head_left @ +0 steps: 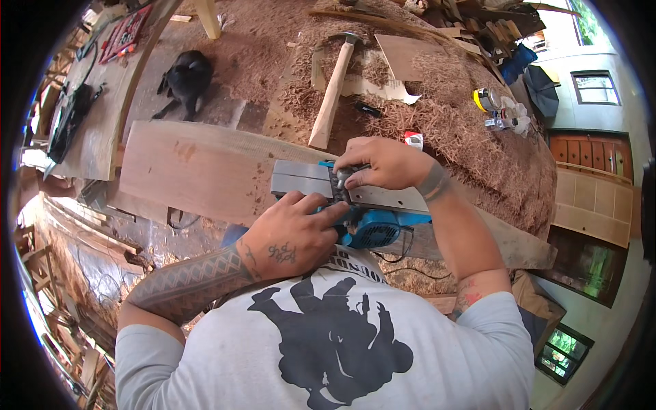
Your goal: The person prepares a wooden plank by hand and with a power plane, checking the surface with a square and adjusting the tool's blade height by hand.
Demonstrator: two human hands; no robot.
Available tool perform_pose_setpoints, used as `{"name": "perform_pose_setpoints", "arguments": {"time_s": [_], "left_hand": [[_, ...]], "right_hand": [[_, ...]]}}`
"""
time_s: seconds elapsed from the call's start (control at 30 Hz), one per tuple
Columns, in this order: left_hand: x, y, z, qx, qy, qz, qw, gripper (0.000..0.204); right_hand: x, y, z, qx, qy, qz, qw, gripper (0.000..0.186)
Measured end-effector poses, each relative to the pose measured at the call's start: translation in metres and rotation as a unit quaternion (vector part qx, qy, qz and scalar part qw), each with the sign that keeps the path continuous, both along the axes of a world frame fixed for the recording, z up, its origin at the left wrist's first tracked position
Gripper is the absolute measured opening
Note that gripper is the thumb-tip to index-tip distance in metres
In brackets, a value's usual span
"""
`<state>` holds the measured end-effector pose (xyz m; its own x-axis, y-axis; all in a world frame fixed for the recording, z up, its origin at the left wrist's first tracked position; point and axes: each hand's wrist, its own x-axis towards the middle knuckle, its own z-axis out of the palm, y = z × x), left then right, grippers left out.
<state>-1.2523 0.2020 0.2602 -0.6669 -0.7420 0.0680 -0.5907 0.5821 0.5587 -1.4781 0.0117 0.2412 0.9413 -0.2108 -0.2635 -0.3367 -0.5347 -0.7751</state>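
A blue electric planer [374, 231] lies upside down on a wide wooden board [191, 167], its grey metal sole [301, 181] facing up. My left hand [295, 229] rests over the planer's near side, its fingers bent around the body and reaching to the cutter slot in the middle of the sole. Above that slot my right hand [386, 164] pinches a small grey metal piece [343, 178] against the cutter area. Its exact kind is too small and covered to tell. A dark cord [403, 249] loops from the planer's near side.
Beyond the board lie a wooden-handled hammer [333, 96], a small red-and-white box [413, 140] and a yellow can [486, 100] among shavings [471, 164]. A black dog [188, 78] is on the floor at the far left. Another plank bench [102, 116] stands left.
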Motion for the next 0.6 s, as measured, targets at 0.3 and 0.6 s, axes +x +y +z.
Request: {"name": "perform_pose_setpoints", "arguments": {"time_s": [0.3, 0.6], "left_hand": [[-0.004, -0.002, -0.005, 0.008, 0.005, 0.015, 1.000, 0.022], [-0.004, -0.004, -0.005, 0.003, 0.003, 0.007, 1.000, 0.023]], "right_hand": [[-0.001, -0.003, -0.014, 0.063, -0.032, -0.002, 0.998, 0.036], [0.006, 0.000, -0.011, -0.029, 0.044, 0.002, 0.999, 0.042]]}}
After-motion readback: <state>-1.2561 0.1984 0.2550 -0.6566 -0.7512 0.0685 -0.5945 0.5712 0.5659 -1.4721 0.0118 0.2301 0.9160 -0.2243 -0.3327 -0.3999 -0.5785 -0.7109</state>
